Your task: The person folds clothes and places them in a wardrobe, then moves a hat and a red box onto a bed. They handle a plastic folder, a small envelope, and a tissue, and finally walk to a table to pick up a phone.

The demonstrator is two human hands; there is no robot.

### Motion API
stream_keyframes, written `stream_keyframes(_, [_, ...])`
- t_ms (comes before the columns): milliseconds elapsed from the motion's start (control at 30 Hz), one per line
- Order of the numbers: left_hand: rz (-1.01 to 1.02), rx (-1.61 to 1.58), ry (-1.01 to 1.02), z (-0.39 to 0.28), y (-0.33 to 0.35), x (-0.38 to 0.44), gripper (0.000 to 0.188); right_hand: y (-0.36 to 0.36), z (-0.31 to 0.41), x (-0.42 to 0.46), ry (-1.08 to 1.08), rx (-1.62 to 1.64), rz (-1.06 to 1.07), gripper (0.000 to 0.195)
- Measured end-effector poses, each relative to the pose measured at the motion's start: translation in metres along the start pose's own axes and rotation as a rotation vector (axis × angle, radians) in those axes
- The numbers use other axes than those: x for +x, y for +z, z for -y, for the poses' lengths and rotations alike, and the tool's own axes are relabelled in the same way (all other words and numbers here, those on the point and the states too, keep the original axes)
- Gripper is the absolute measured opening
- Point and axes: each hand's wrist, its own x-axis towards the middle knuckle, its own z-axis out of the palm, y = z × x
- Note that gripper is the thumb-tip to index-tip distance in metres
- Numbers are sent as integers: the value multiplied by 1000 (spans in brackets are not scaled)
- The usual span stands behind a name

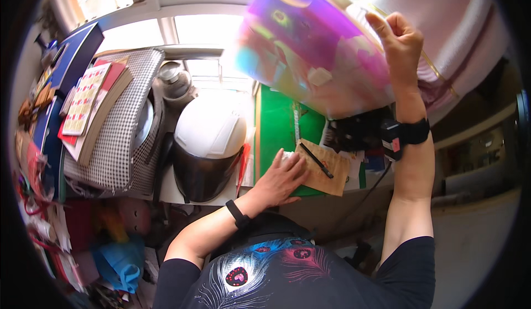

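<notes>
My right hand point(400, 39) is raised at the upper right, closed on the edge of an iridescent, see-through plastic sheet or bag point(307, 47). It hangs out to the left over the desk and looks blurred. My left hand point(284, 178) lies low on a green surface point(276, 118), its fingers over a small white crumpled thing point(287, 155). Whether they grip that thing is hidden. Right beside these fingertips is a brown paper envelope or sheet point(332, 163). A black pen point(316, 159) lies slantwise on it.
Left of my left hand stands a white helmet point(211, 126) with a dark visor. A metal-lidded container point(174, 80) is behind it. Further left, books point(99, 105) lie on a checked fabric case point(141, 80). A pink cloth point(448, 27) hangs at right. A black object point(356, 134) sits below the plastic.
</notes>
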Motion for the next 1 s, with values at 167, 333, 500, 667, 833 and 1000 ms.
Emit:
stream_keyframes(167, [32,12,-4,0,1,2,87,-48,45,-8,165,354,-52,39])
stream_keyframes(333, [15,27,9,-2,2,5,84,-121,49,-44,309,527,-91,36])
stream_keyframes(500, [22,32,33,-5,0,9,82,-212,80,-126,336,563,-151,30])
stream_keyframes(667, [50,104,18,-10,0,10,87,-307,112,-249,555,408,-441,32])
stream_keyframes(833, [77,133,39,-7,8,11,90,-391,151,-384,770,323,-660,28])
stream_keyframes(1000, [73,223,99,-2,15,10,84,-438,169,-482,935,189,-954,23])
